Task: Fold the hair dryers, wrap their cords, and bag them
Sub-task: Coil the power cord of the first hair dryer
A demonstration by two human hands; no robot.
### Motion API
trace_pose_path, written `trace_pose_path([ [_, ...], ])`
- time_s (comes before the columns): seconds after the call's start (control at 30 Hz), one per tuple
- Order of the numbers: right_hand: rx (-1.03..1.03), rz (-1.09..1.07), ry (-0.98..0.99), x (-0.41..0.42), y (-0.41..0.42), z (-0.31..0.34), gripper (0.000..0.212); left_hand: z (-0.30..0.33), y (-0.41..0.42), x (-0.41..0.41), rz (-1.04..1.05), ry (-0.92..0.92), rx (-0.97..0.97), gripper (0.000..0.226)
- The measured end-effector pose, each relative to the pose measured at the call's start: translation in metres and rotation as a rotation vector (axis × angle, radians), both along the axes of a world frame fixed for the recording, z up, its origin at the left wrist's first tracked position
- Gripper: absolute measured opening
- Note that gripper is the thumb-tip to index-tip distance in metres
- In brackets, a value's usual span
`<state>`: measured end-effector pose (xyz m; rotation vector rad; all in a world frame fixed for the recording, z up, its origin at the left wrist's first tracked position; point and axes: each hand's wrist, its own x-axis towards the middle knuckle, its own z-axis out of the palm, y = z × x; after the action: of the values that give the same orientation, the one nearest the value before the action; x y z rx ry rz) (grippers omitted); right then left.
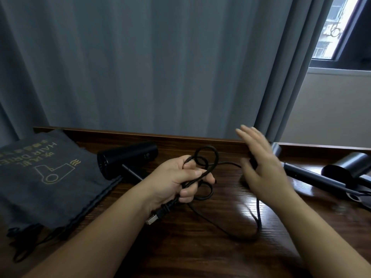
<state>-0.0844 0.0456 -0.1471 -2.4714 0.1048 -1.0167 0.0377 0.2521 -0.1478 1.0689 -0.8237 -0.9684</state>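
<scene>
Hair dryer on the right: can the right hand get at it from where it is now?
Probably yes. The right hand is open, holds nothing, and hovers just left of the right hair dryer, with nothing between them. The left hand grips the coiled cord.

grey-blue curtain [160, 67] behind dark wooden table [200, 247] (window [331, 27] right)

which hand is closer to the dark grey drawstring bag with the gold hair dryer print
Left. The left hand grips the coiled black cord just right of the dark grey drawstring bag; the open right hand is farther right.
</scene>
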Motion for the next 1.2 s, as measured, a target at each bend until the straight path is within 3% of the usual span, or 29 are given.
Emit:
trace_pose_path([
  [0.1,0.258,0.409,0.123,-0.001,0.02,-0.005,0.074,-0.001,-0.001,-0.005,-0.045,-0.032,0.021,0.022],
  [0.13,0.332,0.484,0.187,0.0,0.025,-0.006,0.073,-0.002,-0.001,-0.006,-0.065,-0.05,0.034,0.015],
  [0.2,0.394,0.515,0.278,-0.001,0.028,-0.006,0.067,-0.002,-0.001,-0.009,-0.099,-0.076,0.063,0.023],
  [0.33,0.318,0.431,0.251,-0.002,0.022,-0.003,0.043,-0.002,0.0,-0.008,-0.126,-0.066,0.049,0.027],
  [0.5,0.317,0.394,0.304,-0.001,0.014,-0.003,0.035,-0.002,0.0,-0.007,-0.146,-0.032,0.048,0.032],
  [0.57,0.291,0.343,0.298,-0.001,0.01,-0.002,0.032,-0.001,0.001,-0.008,-0.163,-0.013,0.015,0.019],
  [0.67,0.257,0.282,0.277,0.0,0.006,0.0,0.024,0.0,0.002,-0.007,-0.193,0.02,-0.016,0.032],
  [0.8,0.271,0.034,0.194,0.006,0.002,-0.005,0.013,0.0,0.001,-0.006,-0.197,0.085,-0.029,0.014],
  [0.93,0.277,-0.243,0.09,0.009,-0.004,-0.008,0.011,0.002,0.004,-0.006,-0.128,0.144,-0.041,0.013],
  [1.03,0.44,-0.396,-0.021,0.008,-0.018,-0.004,0.013,0.005,0.008,-0.004,-0.036,0.151,-0.07,0.017],
  [1.13,0.477,-0.409,0.007,0.006,-0.023,-0.003,0.012,0.006,0.007,-0.003,0.024,0.12,-0.072,0.024],
  [1.2,0.333,-0.357,0.099,0.005,-0.015,-0.004,0.026,0.006,0.007,-0.003,0.012,0.112,-0.052,0.025],
])
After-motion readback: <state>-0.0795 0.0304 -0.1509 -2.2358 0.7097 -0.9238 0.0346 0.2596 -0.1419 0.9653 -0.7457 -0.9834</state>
